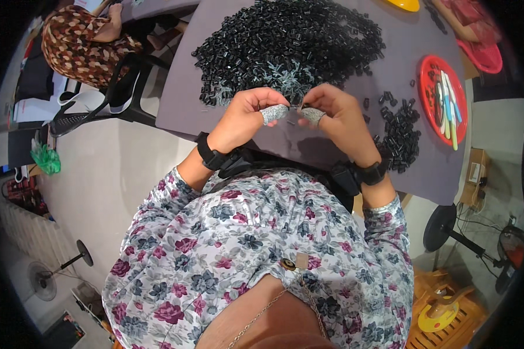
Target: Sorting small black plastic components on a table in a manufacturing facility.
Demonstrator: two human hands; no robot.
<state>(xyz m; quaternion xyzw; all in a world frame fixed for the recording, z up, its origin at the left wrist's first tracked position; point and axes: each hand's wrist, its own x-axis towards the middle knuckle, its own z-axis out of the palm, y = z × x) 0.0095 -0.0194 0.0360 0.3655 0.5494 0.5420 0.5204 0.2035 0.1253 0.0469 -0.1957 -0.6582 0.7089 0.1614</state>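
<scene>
- Presently, the left hand [243,118] pinches a small dark part [288,107] between thumb and fingertips, above the table's near edge.
- The right hand [336,114] has its thumb and fingertips closed together just beside that part; whether they grip anything is too small to tell.
- Both thumbs wear pale grey covers [274,114]; a black band [211,156] circles each wrist.
- Directly beyond the fingertips, grey-green scraps [293,75] lie along the near side of a large pile of black parts [285,35].
- Right of the right hand, a smaller heap [400,131] of black parts lies on the grey table [179,107].
- Further right, a red tray [423,107] holds tools with white, blue and green handles [446,104], plus some black pieces.
- At upper left, a person in patterned clothing [81,49] is beside a black chair [135,93].
</scene>
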